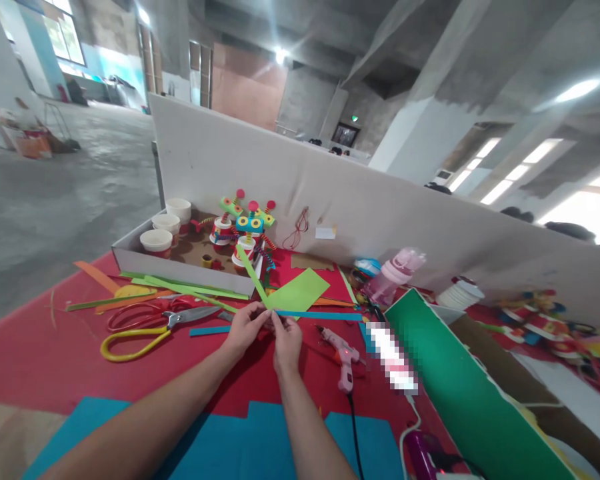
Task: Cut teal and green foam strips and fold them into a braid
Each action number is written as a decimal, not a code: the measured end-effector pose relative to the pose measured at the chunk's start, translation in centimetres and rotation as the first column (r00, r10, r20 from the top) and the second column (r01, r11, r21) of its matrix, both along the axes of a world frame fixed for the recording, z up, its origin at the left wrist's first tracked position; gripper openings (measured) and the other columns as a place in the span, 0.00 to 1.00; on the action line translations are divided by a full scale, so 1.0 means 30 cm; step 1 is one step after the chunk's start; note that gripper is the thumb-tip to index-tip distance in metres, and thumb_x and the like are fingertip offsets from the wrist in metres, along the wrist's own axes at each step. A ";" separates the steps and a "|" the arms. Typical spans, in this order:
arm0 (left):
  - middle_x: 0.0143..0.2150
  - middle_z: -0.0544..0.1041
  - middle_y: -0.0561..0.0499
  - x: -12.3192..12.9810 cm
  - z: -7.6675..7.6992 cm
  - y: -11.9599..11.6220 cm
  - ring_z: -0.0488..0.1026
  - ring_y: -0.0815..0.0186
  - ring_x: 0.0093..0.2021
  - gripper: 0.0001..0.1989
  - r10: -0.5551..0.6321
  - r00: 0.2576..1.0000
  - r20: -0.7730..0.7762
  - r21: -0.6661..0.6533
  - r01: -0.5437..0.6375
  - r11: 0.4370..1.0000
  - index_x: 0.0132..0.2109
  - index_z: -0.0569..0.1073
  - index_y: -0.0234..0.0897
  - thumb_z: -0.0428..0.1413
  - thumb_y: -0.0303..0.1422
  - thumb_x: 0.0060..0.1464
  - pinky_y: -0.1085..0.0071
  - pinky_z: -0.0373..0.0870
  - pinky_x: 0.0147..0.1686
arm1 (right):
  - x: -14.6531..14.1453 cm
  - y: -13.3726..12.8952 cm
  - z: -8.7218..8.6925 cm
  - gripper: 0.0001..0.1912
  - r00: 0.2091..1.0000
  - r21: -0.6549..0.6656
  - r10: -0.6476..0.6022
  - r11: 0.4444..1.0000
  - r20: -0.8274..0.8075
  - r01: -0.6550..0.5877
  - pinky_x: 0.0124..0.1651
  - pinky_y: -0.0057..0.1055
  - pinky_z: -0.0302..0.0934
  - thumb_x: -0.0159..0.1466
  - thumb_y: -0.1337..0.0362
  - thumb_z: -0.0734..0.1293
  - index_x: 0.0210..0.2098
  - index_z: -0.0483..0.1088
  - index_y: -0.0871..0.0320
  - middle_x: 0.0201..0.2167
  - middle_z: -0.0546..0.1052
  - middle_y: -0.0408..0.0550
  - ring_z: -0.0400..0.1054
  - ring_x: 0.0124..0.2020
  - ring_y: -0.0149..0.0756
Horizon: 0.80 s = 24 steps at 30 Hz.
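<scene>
Close together over the red table, my left hand and my right hand pinch the place where two paper strips meet. The light green strip slants up and away from my fingertips. To the right runs the blue strip. My fingers hide the join itself. Just beyond the hands lies a light green paper piece. A pink glue gun rests right of my right hand, its cord trailing toward me. Left of my left hand are scissors with red and yellow handles.
A shallow box at the back left holds paper cups and several paper figures. Green and orange strips lie before it. Blue sheets cover the near edge. A green panel stands at right; a pink bottle is behind it.
</scene>
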<state>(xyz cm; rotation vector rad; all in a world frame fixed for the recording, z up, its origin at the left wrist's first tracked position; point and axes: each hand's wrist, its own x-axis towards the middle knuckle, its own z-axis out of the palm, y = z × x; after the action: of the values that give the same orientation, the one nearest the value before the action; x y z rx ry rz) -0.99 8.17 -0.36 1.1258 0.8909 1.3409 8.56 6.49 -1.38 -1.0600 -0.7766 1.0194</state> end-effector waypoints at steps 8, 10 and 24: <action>0.25 0.75 0.52 -0.003 -0.010 0.000 0.71 0.68 0.26 0.13 0.010 1.000 0.011 -0.030 -0.009 0.999 0.32 0.73 0.35 0.63 0.40 0.43 0.72 0.69 0.29 | -0.005 -0.005 -0.005 0.16 0.999 0.024 -0.018 1.000 -0.051 0.020 0.35 0.33 0.68 0.51 0.54 0.72 0.31 0.70 0.59 0.25 0.77 0.45 0.71 0.27 0.35; 0.27 0.76 0.51 -0.005 -0.013 0.001 0.72 0.67 0.27 0.14 -0.001 1.000 0.016 -0.034 0.001 0.999 0.34 0.74 0.34 0.62 0.40 0.44 0.71 0.70 0.31 | -0.005 -0.002 -0.006 0.15 0.997 0.033 -0.030 0.999 -0.068 0.032 0.36 0.34 0.68 0.51 0.55 0.72 0.30 0.70 0.59 0.26 0.77 0.46 0.71 0.27 0.35; 0.28 0.77 0.50 -0.008 -0.003 -0.003 0.73 0.67 0.27 0.17 -0.022 0.997 0.070 -0.079 0.028 0.997 0.35 0.75 0.33 0.65 0.39 0.39 0.70 0.71 0.31 | -0.001 -0.004 -0.009 0.14 0.998 0.044 -0.044 0.998 -0.054 0.047 0.34 0.32 0.68 0.53 0.56 0.71 0.28 0.70 0.61 0.24 0.77 0.47 0.72 0.26 0.35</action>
<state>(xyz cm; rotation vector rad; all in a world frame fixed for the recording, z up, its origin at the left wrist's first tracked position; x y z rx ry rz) -1.23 8.07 -0.45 1.0203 0.8692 1.3050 8.53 6.38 -1.66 -1.0039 -0.7259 0.9834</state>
